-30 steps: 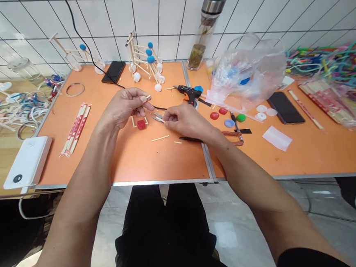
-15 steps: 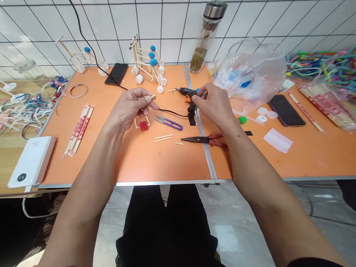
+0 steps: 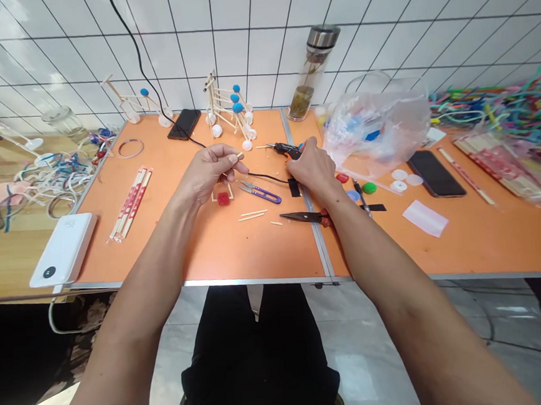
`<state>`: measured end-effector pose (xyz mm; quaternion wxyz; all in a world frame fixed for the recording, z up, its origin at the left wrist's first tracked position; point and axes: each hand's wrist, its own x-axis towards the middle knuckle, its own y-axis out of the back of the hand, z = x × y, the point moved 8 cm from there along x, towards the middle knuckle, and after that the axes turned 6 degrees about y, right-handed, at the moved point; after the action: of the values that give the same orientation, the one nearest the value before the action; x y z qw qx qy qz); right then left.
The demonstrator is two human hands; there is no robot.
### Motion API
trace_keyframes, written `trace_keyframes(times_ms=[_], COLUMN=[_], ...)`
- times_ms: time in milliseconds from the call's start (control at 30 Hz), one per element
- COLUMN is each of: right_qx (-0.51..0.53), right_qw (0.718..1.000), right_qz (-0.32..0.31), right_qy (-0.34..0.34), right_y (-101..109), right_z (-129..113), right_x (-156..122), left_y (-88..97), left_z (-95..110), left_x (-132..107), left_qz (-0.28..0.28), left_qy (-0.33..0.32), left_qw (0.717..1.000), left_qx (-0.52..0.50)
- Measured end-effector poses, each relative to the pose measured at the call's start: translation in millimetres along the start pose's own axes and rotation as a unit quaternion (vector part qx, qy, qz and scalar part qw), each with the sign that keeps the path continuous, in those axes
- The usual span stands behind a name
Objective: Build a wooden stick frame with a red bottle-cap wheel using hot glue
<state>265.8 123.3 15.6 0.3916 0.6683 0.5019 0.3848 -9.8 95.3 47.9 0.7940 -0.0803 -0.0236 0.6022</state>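
Note:
My left hand [image 3: 212, 169] is closed, pinching a short wooden stick [image 3: 237, 157] above a small stick frame with a red bottle cap [image 3: 223, 198] on the orange table [image 3: 208, 245]. My right hand [image 3: 312, 168] is wrapped round the handle of the black hot glue gun [image 3: 284, 148], whose black cord [image 3: 268, 176] runs back to the left. Purple-handled snips [image 3: 261, 191] lie between my hands. Loose wooden sticks [image 3: 253, 215] and red-handled long-nose pliers [image 3: 306, 217] lie just in front.
A stick-and-cap model [image 3: 228, 109], a black phone [image 3: 184, 123] and a tea bottle [image 3: 311, 74] stand at the back. A clear plastic bag [image 3: 377, 125], loose caps [image 3: 367, 187], another phone [image 3: 435, 173] and pipe cleaners [image 3: 501, 103] lie right. Wrapped chopsticks [image 3: 130, 202] and a white power bank [image 3: 63, 249] lie left.
My right hand left the snips on the table, moved right and back to the glue gun, and closed round its handle. My left hand kept its pinch on the stick.

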Motion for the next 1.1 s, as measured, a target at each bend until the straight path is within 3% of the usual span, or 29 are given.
trace_keyframes(times_ms=[133,233,300,433,500,600,767,1100], right_qx=[0.054,0.162,0.287,0.528,0.584,0.62,0.6,0.572], right_qw=[0.997,0.982,0.952,0.847,0.812,0.782,0.793,0.799], right_qz=[0.048,0.1,0.11,0.056,0.012,-0.048,-0.092,-0.04], right_qy=[-0.004,0.005,-0.001,0.002,0.026,0.042,0.055,0.181], right_y=[8.0,13.9,10.5,-3.1,-3.2,2.4,13.8,35.6], right_z=[7.3,12.5,16.4,9.3,-2.3,-17.6,-32.8,-54.5], right_x=[-1.2,-1.5,-0.8,-1.3,-5.5,-15.9,-31.2,-50.7], left_y=[0.8,1.1,1.1,2.2,3.4,5.3,7.4,18.4], left_z=[-0.7,-1.3,-1.4,-0.5,0.2,1.1,2.3,5.6], left_x=[0.8,1.2,1.7,3.1,3.7,4.5,6.3,10.2], left_qz=[0.0,0.005,0.004,0.001,0.003,0.005,-0.009,0.008], left_qy=[-0.005,-0.005,-0.007,-0.017,-0.025,-0.037,-0.057,-0.099], left_qw=[1.0,1.0,1.0,1.0,0.999,0.999,0.998,0.994], left_qx=[-0.006,-0.008,-0.012,-0.018,-0.021,-0.023,-0.036,-0.036])
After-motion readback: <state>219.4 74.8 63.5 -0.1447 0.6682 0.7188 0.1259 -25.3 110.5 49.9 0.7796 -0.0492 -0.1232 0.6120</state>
